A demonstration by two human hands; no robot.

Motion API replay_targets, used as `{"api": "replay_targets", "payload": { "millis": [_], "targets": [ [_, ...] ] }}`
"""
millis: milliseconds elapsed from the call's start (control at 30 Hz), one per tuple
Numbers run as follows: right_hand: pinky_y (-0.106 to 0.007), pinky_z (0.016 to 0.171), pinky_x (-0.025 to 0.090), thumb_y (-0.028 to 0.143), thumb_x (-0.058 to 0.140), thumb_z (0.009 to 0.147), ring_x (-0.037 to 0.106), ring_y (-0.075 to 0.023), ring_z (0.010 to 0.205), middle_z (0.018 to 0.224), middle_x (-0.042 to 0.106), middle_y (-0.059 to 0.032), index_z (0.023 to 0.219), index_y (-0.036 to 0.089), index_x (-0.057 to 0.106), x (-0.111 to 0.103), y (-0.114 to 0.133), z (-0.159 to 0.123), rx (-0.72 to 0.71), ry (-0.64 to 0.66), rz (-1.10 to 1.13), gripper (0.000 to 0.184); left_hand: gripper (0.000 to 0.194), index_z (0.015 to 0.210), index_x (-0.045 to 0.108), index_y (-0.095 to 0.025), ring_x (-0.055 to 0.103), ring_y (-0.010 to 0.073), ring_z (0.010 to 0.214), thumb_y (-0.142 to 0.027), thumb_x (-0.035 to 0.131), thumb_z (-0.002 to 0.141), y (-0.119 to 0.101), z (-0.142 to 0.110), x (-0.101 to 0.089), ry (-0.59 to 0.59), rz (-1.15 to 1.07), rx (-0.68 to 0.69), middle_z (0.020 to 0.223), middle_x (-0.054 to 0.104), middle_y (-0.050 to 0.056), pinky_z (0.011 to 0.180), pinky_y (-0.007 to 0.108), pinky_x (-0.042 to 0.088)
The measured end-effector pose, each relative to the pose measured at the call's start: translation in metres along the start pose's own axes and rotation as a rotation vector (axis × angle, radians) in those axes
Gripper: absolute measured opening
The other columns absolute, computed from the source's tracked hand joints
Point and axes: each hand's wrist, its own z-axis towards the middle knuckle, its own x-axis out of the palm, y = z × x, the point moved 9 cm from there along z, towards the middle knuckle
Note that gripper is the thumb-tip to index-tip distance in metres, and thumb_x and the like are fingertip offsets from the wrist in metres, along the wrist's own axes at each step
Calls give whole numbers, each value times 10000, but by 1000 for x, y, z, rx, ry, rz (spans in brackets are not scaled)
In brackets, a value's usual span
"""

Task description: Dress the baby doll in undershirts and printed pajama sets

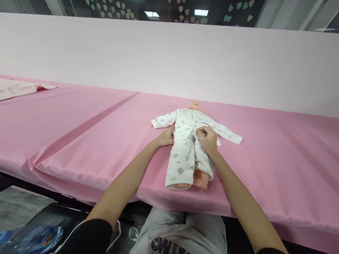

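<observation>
A baby doll [201, 179] lies on its back on the pink-covered table, its head toward the wall and its feet toward me. It wears a white printed jacket [184, 122] and matching trousers [180, 165]. My right hand [208, 140] is closed at the jacket's front edge, thumb and fingers pinching the cloth near the waist. At the doll's other side, my left hand [166, 136] rests against the jacket's hem, its fingers partly hidden by the cloth. The sleeve on the right stretches out flat past the doll.
A pink tablecloth [98, 137] with folds covers the table. A pale cloth [11, 89] lies at the far left. Behind stands a white partition [174, 61]. Below the table edge at left, a plastic bottle [31, 239] lies on a black seat.
</observation>
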Motion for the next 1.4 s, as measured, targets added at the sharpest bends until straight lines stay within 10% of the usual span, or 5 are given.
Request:
{"api": "replay_targets", "payload": {
  "millis": [300, 1400],
  "targets": [
    [-311, 671, 394, 286, 510, 760, 524, -186, 672, 607, 584, -14, 617, 202, 578, 0, 2, 1, -20, -2, -30, 179, 798, 1394, 341, -139, 570, 312, 1079, -396, 649, 703, 5, 0, -6, -134, 295, -53, 1140, 632, 115, 882, 394, 467],
    [-311, 668, 390, 260, 499, 776, 503, -185, 661, 604, 573, -12, 610, 210, 540, 3, 8, 1, -59, 46, -93, 178, 689, 1389, 298, -152, 592, 343, 1060, -419, 504, 788, 5, -3, 1, -74, 513, -105, 1099, 662, 113, 826, 397, 468]
  ]
}}
